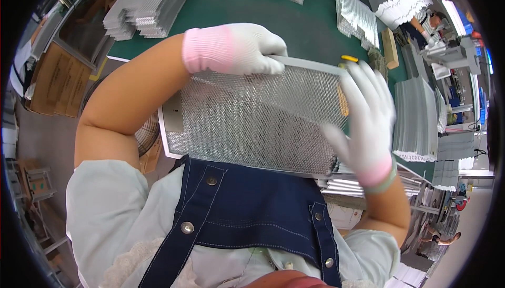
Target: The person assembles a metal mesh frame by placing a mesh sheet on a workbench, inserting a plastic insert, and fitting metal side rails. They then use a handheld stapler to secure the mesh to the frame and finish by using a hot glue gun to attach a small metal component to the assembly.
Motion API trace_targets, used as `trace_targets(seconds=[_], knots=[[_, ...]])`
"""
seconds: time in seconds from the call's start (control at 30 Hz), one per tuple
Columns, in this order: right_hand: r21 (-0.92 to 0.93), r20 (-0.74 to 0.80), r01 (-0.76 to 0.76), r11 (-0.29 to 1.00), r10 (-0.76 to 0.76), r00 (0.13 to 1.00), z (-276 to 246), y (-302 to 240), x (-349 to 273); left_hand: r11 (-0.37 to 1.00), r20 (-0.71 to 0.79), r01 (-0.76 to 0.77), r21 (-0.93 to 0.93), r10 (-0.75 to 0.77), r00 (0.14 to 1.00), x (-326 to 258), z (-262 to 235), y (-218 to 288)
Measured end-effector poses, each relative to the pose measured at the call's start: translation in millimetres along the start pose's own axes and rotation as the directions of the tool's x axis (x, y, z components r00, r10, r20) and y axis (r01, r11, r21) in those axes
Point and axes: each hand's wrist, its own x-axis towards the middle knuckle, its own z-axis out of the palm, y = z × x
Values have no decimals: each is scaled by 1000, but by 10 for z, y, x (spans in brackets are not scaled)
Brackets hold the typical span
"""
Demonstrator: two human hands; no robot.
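A rectangular metal mesh filter [252, 125] in a thin pale frame is tilted up against my apron, its near edge close to my waist. My left hand [244, 48], in a white glove with a pink cuff, has its fingers closed over the far edge of the frame. At the filter's right end is my right hand [368, 114], gloved too, slightly smeared by motion. Its fingers are stretched out and the thumb stands apart; whether it touches the frame I cannot tell. A plain metal plate [172, 111] shows at the filter's left end.
Stacks of silvery mesh sheets [152, 3] lie on the green table [231, 11], with another stack [357, 17] at the far right. Beside it are a wooden block [389, 48] and a yellow-handled tool [349, 58]. A co-worker [428, 27] is at the right. Cardboard [58, 80] stands left.
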Motion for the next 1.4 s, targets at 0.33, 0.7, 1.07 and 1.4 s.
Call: trace_targets(seconds=[0.33,0.7,1.07,1.4], knots=[[816,-25,-485,314,857,514,632,55,-555,869,-626,-305,-390,-8,779,193,16,-91],[967,-167,-101,233,883,438,849,511,18,513,-523,-467,-721,39,851,499,348,-278],[668,509,-668,328,454,732,1769,1112,-1093,976,-141,-177,-129,158,977,641,983,-1172],[555,634,-792,255,487,601,2054,888,-1033,957,-310,-181,228,248,918,395,1390,-1158]])
